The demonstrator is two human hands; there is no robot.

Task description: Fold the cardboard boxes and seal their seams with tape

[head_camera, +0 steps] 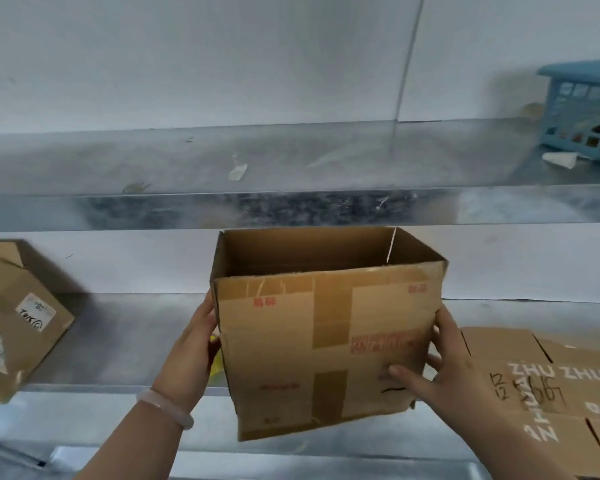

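The cardboard box (326, 334) is held clear of the shelf (125, 341), tipped so its taped face turns toward the person, open mouth upward, likely to check the sealed seam; the right hand (440, 368) clasps the right corner, thumb on the taped face, fingers (442, 323) wrapped round the side; the left hand (191, 344) presses the left wall, its fingers hidden, so their curl cannot be told

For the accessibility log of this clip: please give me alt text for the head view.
The left hand and the right hand hold an open cardboard box, taped face toward the camera, before metal shelves. A second box sits at left, flat cardboard at right, a blue basket on the upper shelf.
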